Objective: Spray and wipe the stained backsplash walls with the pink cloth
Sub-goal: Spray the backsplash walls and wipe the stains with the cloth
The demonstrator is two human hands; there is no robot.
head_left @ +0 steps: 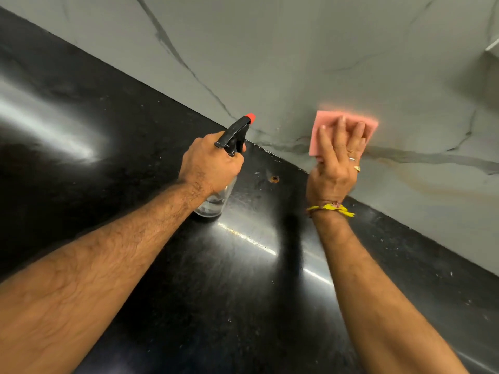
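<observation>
My left hand [213,163] grips the neck of a clear spray bottle [213,203] with a black trigger head and red nozzle [250,117]; its base stands on the black counter. The nozzle points toward the grey marble-look backsplash wall [297,49]. My right hand [337,160] presses a folded pink cloth [324,125] flat against the wall with straight fingers, just above the counter joint. The cloth's edge is blurred. A brownish stain [421,184] streaks the wall to the right of the cloth.
The glossy black counter [135,157] runs diagonally below the wall, with white specks, glare and a small rusty spot [275,178] between my hands. A pale fixture corner [492,44] shows at the upper right edge.
</observation>
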